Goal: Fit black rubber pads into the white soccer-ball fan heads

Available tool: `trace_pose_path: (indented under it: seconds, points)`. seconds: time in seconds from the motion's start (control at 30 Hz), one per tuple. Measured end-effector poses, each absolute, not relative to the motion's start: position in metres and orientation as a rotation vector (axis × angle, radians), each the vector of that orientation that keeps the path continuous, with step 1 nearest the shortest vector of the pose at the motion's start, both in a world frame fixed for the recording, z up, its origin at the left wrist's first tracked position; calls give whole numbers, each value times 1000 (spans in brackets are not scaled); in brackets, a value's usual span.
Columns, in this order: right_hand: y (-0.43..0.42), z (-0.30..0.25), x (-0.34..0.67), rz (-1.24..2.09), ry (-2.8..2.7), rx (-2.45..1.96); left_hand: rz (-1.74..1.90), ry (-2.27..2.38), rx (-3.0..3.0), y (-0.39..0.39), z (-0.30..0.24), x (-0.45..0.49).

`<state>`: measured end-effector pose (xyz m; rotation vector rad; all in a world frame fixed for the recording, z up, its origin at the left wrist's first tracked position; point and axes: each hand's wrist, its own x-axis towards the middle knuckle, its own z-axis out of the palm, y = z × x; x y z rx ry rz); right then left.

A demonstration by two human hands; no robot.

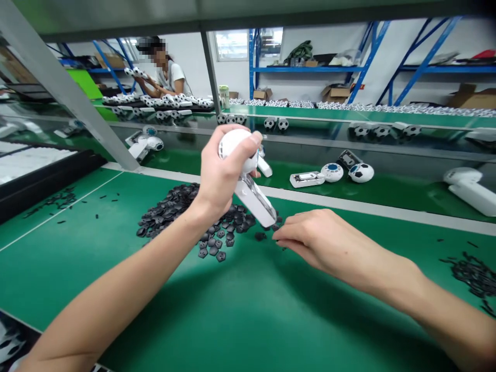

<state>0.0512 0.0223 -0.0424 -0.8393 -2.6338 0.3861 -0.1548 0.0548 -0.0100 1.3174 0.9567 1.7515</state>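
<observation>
My left hand [222, 173] is wrapped round the round head of a white handheld device [248, 181], holding it tilted above the green table [240, 310] with its handle pointing down to the right. My right hand [313, 237] reaches left over the table, its fingers pinched together at the edge of a pile of small black pentagon pieces [186, 212]. Whether a piece is between those fingertips is not visible. The device's lower end hangs just above my right fingertips.
On a green conveyor belt [387, 191] behind lie a white part, a blue-faced disc and a football-patterned ball [361, 173], with another white device [470, 188] at right. More black pieces [475, 274] lie at right. A seated person [165, 70] works far left. Blue shelving stands behind.
</observation>
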Motion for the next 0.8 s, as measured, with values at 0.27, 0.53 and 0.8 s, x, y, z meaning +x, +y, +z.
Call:
trace_pose_path:
  seconds: [0.27, 0.53, 0.8]
  points:
    - [36, -14, 86, 519, -2430, -823, 1436, 1022, 1256, 45, -31, -137]
    - [38, -24, 64, 849, -1941, -857, 1186, 956, 907, 36, -38, -124]
    - [35, -37, 56, 774, -1933, -837, 1126, 925, 824, 32, -42, -120]
